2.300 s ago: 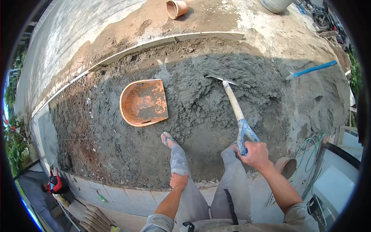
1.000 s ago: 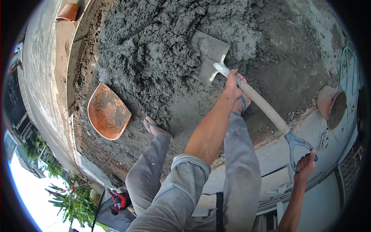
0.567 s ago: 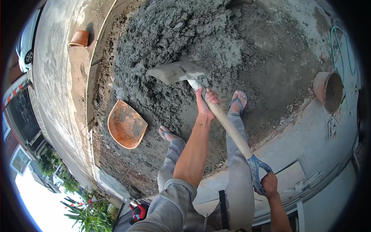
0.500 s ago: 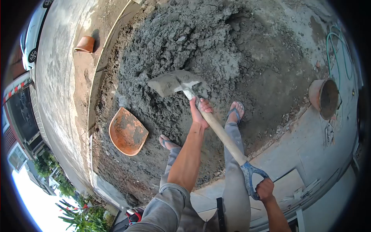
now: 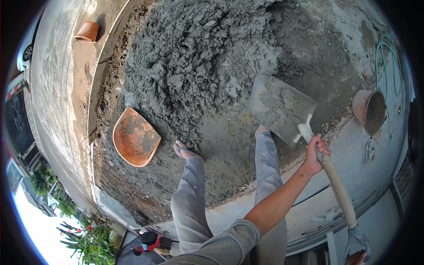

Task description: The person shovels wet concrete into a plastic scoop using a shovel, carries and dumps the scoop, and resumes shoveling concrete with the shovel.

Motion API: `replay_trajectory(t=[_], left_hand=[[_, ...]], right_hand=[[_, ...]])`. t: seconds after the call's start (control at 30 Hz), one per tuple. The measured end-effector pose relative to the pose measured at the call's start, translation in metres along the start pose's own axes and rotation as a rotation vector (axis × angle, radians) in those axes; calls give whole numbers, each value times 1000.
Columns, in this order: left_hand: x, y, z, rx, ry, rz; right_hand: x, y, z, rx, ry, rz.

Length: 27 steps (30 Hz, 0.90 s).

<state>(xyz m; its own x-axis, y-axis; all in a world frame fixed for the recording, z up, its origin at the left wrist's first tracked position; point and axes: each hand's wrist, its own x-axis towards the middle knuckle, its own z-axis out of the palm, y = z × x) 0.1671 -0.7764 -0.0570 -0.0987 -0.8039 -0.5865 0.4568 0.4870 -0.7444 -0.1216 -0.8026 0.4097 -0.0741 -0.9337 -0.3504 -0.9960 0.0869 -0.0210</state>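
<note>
My left hand (image 5: 316,154) is wrapped round the wooden shaft of the shovel (image 5: 282,106), just behind the blade. At the lower right edge, my right hand (image 5: 357,257) grips the blue handle, partly cut off by the dark rim of the view. The broad metal blade, smeared with grey mix, is held over my foot on the right. Beyond and left of it lies a heap of wet grey mortar (image 5: 190,66). An orange scoop-shaped container (image 5: 136,137) with mortar residue rests on the ground left of my other foot.
An orange bucket (image 5: 87,31) lies at the upper left beyond a low board (image 5: 99,75). Another bucket (image 5: 369,112) stands at the right near a green hose (image 5: 385,62). A person in red (image 5: 149,243) is at the bottom left. A paved ledge runs beside my legs.
The shovel has swung right and toward me, away from the heap, with both my hands still on it. Its blade is now over my right foot.
</note>
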Motion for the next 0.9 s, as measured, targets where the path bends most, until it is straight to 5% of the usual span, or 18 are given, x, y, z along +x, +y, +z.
replay_trajectory(t=[0.1,0.13,0.2,0.23,0.33,0.4,0.57,0.7,0.77,0.83,0.9], left_hand=[[35,-18,-27,-87,95,-59],[48,-1,-28,-84,123,-41],[86,62,-45,-57,128,20],[90,122,-35,2,258,149],[68,332,-6,255,155,459],[42,401,14,374,274,530],[38,404,-8,468,303,697],[26,414,-8,640,554,599],[3,437,0,1950,1100,729],[-40,426,72,2081,1363,1180],[-58,491,109,2175,1339,1667]], right_hand=[[71,-11,-12,264,341,191],[97,-11,4,632,639,403],[108,-105,99,403,10,238],[123,-139,183,538,-21,149],[160,-181,396,794,-294,215],[163,-171,486,906,-361,243],[150,-118,544,1070,-343,259],[161,-126,535,1069,-390,259],[178,-126,541,1057,-405,272],[189,-120,548,1033,-397,294],[193,-118,548,1058,-429,307]])
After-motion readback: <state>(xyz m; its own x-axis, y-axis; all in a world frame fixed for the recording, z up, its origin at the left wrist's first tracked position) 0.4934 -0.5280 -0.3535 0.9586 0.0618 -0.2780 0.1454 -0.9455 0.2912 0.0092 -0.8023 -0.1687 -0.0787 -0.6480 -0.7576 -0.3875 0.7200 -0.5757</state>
